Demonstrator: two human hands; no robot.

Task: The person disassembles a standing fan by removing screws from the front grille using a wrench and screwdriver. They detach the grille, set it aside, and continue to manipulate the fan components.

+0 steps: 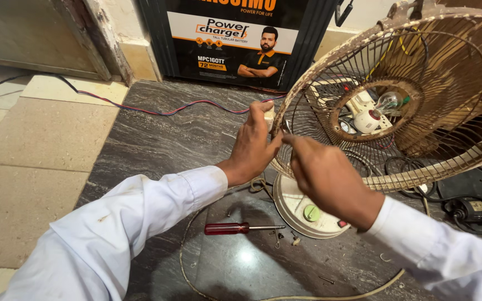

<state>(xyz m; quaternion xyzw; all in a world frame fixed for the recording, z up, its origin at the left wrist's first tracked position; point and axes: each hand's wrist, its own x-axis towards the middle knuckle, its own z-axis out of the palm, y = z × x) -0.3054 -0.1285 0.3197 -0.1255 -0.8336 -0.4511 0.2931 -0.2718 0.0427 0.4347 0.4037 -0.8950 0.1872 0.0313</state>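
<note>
— What are the hands doing right now?

— Both meet at the centre of the frame, on the rim of the fan guard. The left hand pinches the edge of the wire cage, fingers closed on it; the right hand presses in from the other side, fingertips bunched at the same spot. Whether it holds a small part there I cannot tell.

— Which step would you say that is?

— It looks like work on a clip or fastening of the rim. The next move probably calls for a steady grip by the left while the right works the fine bit.

— And the fan itself?

— The rusty guard fills the upper right, tilted; its round cream base sits just under the right wrist.

— Around them?

— A red-handled screwdriver lies at lower centre beside small screws, a pale cord loops along the bottom, and a red-and-blue wire runs across the upper left. A dark battery box stands at top centre. The surface is a dark veined stone floor, with beige tiles at left.
</note>
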